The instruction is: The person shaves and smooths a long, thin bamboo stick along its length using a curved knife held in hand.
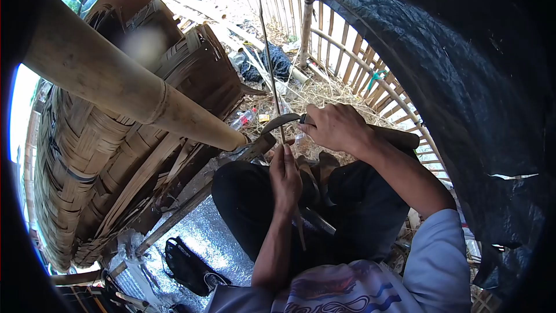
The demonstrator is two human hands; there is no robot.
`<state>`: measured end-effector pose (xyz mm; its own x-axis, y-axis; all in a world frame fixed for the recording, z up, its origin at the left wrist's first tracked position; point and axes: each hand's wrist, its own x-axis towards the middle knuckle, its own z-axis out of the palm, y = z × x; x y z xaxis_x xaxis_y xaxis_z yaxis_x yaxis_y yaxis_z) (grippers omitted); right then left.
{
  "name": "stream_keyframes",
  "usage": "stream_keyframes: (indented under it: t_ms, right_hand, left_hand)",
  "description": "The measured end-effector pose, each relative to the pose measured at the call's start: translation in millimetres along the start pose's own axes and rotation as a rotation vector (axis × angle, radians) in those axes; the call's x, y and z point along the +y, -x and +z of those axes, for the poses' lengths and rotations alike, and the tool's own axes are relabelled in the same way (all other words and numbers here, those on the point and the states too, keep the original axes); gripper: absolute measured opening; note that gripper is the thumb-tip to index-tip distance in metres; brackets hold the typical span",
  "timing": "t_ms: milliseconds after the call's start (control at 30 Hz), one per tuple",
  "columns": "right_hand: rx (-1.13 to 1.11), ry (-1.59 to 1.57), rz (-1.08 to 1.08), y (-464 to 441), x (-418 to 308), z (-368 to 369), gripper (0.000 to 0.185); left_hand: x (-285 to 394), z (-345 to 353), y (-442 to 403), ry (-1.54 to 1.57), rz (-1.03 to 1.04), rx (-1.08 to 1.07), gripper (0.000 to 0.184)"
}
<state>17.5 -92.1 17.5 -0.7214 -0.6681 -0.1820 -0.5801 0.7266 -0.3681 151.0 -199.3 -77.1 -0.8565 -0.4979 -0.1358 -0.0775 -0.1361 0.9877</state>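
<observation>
My right hand [336,127] is closed around the handle of a knife [281,122] with a dark curved blade. The handle's thick end sticks out past the wrist to the right. My left hand [285,177] pinches a long thin bamboo strip [270,58] above my lap. The strip rises from the fingers toward the top of the view, and its lower end hangs below the hand. The blade lies across the strip, just above the left fingertips. Whether it cuts into the strip cannot be seen.
A thick bamboo pole [156,101] slants in from the upper left, beside a woven bamboo panel [87,179]. A black pouch-like item [188,266] lies on a silvery mat [217,232]. Dark sheeting [463,110] hangs on the right, near a slatted bamboo fence [347,46].
</observation>
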Motion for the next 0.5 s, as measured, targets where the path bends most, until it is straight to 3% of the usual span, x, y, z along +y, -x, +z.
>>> stream_keyframes:
  t_ms: [100,167,233,300,367,433,500]
  right_hand:
    - [0.028,0.069,-0.036,-1.9,2.4,2.6,0.040]
    - [-0.064,0.109,0.090,-13.8,6.9,-0.7,0.039]
    - [0.079,0.028,0.404,-49.4,87.9,1.8,0.040]
    - [0.147,0.146,0.418,-45.5,128.7,-20.9,0.043]
    - [0.185,0.228,0.425,-32.6,118.8,-6.1,0.045]
    - [0.069,0.108,0.389,-20.4,91.8,-13.4,0.046]
    - [0.142,0.103,0.303,-14.2,76.8,-16.2,0.044]
  left_hand:
    - [4.2,-2.7,2.0,0.010,-0.053,-0.011,0.031]
    - [10.2,-3.2,8.9,0.062,-0.085,-0.029,0.031]
    - [23.8,-5.0,20.2,0.108,-0.107,-0.061,0.031]
    - [40.9,-13.6,29.8,0.069,-0.020,-0.107,0.030]
    - [34.2,-11.4,22.2,0.032,-0.015,-0.113,0.030]
    - [28.5,0.4,12.4,0.197,-0.125,-0.050,0.031]
    - [18.5,3.0,7.4,0.206,-0.129,-0.019,0.032]
